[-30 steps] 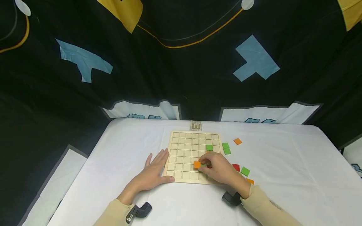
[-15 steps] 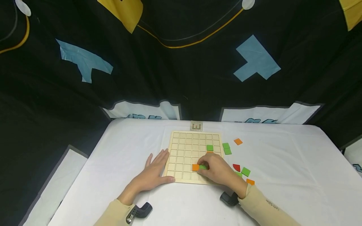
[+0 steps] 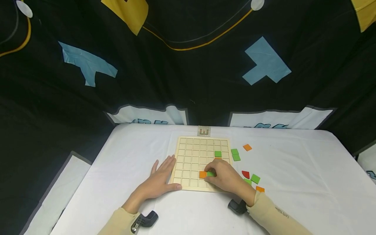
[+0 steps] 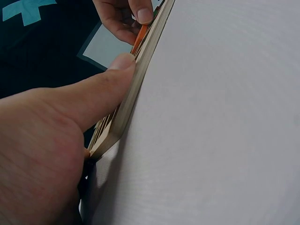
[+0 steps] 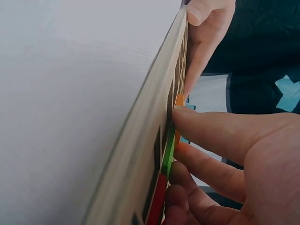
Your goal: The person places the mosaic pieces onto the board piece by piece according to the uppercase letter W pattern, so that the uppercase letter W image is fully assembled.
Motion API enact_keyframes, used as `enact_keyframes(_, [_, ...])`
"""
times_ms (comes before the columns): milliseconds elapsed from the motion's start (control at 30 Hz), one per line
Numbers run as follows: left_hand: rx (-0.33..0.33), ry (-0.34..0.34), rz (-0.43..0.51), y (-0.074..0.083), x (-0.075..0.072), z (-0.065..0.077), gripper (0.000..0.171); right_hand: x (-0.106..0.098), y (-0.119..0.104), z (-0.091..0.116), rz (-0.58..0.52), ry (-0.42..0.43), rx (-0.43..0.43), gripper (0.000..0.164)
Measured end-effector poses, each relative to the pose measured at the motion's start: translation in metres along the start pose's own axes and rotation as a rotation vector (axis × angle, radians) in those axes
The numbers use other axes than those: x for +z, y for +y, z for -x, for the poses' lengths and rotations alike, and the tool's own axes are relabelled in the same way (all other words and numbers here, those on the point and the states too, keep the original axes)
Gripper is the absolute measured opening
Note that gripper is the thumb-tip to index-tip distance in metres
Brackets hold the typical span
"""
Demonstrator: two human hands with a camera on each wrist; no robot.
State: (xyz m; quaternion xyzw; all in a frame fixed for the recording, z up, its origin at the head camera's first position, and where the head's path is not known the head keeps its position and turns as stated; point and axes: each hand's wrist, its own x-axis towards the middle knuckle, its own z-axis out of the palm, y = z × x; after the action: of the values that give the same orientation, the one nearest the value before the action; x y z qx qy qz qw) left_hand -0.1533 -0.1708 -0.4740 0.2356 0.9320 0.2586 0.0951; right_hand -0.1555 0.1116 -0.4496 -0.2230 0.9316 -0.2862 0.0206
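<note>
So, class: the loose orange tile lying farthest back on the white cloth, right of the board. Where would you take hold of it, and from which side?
Pinch the orange tile by two opposite edges, coming straight down from above. It lies flat and thin on the tablecloth, turned cornerwise, with bare cloth all round, so only its edges offer a grip. The right hand is the nearer one; the green tiles lie apart from it, out of the way.

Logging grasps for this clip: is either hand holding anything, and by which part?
The right hand pinches a green tile by its edges on the wooden board. The left hand holds nothing; it rests flat, thumb against the board's near edge.
</note>
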Motion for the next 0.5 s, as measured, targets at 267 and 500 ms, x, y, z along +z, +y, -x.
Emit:
enact_keyframes(267, [-0.005, 0.002, 0.001, 0.0015, -0.0001, 0.0000, 0.108, 0.0008, 0.0001, -0.0016, 0.007, -0.001, 0.008, 0.019])
enact_keyframes(500, [-0.010, 0.006, 0.000, 0.0014, 0.0008, -0.0006, 0.108, 0.0030, 0.0017, -0.0034, 0.001, 0.003, 0.013, 0.020])
